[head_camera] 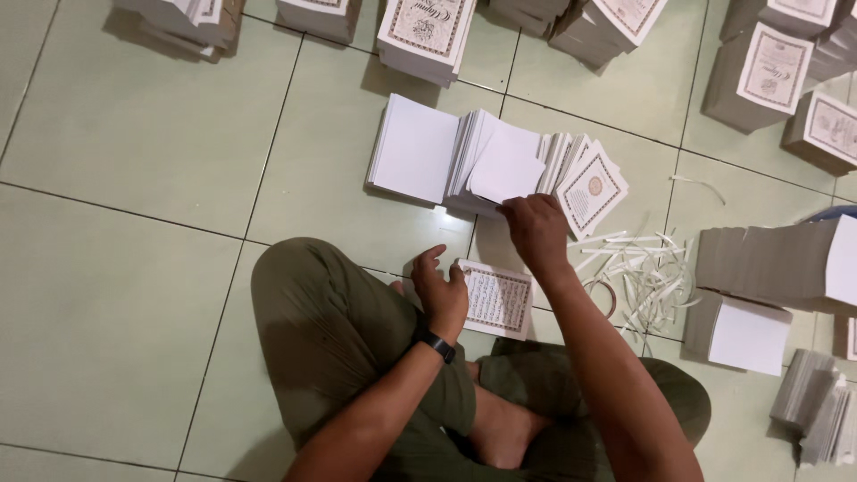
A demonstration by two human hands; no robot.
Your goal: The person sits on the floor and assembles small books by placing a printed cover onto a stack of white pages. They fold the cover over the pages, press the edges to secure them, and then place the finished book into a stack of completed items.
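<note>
I sit cross-legged on a tiled floor. My left hand (439,287), with a black wristband, rests its fingers on the left edge of a small printed booklet (496,299) lying on the floor by my knee. My right hand (536,230) pinches the lower edge of a blank white sheet (507,164) and lifts it off a fanned row of white booklets (486,165). At the right end of that row lies a booklet with an ornate printed cover (591,190). A neat white stack (412,149) sits at the row's left end.
Stacks of printed booklets (427,36) line the far edge of the floor. More grey-white stacks (775,263) stand at the right. A heap of white paper strips (643,277) lies right of my right forearm. My olive trouser legs (330,330) fill the near centre.
</note>
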